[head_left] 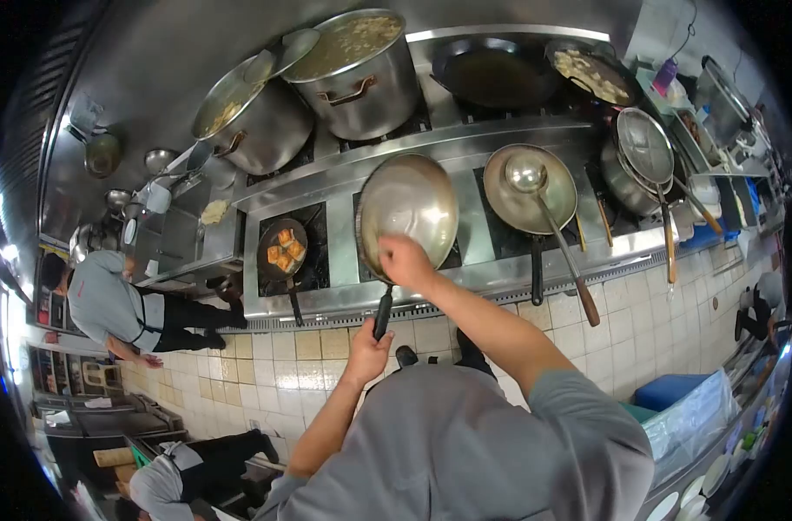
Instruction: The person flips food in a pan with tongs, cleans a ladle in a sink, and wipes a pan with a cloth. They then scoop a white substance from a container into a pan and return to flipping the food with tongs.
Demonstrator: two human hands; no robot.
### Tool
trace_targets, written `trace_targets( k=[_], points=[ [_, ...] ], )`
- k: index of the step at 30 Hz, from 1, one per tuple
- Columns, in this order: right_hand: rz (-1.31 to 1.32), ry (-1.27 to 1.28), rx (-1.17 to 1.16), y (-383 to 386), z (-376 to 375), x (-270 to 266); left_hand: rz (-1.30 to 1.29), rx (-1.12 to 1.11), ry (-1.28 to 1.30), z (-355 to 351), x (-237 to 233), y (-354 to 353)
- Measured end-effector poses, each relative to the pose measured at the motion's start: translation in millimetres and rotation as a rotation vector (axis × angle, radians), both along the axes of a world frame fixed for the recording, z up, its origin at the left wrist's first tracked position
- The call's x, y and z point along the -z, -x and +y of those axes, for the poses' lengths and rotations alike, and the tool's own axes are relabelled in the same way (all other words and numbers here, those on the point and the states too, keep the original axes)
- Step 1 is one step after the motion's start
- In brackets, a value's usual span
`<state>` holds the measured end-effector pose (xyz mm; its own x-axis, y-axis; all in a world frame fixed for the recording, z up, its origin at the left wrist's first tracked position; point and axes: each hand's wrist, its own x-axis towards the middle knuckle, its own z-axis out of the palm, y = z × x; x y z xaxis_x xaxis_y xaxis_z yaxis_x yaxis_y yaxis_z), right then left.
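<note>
My left hand [370,352] is wrapped round the black handle [383,314] of a large steel wok [413,204], which is tilted over a burner on the stove. Over the wok's lower part is my right hand [405,262], its fingers curled closed; what they hold, if anything, is hidden. The wok's inside looks shiny. To its left sits a small black pan [273,268] with browned pieces [285,250]. On the right, a second wok [498,208] has a metal ladle [526,174] lying in it.
Two tall pots [370,100] [279,135] and two dark woks [491,82] [594,95] stand at the back. A strainer [645,148] rests on a pot at right. Co-workers [109,291] [166,482] are at left; another person [768,295] is far right.
</note>
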<state>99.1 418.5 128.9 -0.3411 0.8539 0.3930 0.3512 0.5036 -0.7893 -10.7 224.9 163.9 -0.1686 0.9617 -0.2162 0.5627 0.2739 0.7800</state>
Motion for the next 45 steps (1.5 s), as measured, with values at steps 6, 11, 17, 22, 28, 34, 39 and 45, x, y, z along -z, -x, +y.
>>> trace_targets(
  k=[6,11,17,22,28,34,39,45],
  points=[
    [-0.069,0.138,0.394,-31,62,26,-0.129,-0.058,0.118,-8,-18,-13],
    [-0.159,-0.057,-0.413,-37,16,44,-0.1,-0.115,0.155,-6,-36,-21],
    [-0.073,0.071,0.392,-56,99,51,-0.052,-0.103,0.211,-9,-27,-35],
    [0.275,0.282,-0.157,-24,33,-15,0.012,-0.051,0.2,9,-20,-33],
    [-0.793,0.319,-0.492,-105,22,-1,-0.393,-0.234,0.261,19,0,0],
    [-0.672,-0.074,0.499,-161,-14,39,-0.825,-0.225,0.387,39,61,36],
    [-0.465,0.085,0.43,-166,-92,-17,-0.935,-0.206,0.492,53,90,40],
    [-0.617,0.507,0.532,-133,-238,11,-0.925,0.016,0.531,70,119,71]
  ],
)
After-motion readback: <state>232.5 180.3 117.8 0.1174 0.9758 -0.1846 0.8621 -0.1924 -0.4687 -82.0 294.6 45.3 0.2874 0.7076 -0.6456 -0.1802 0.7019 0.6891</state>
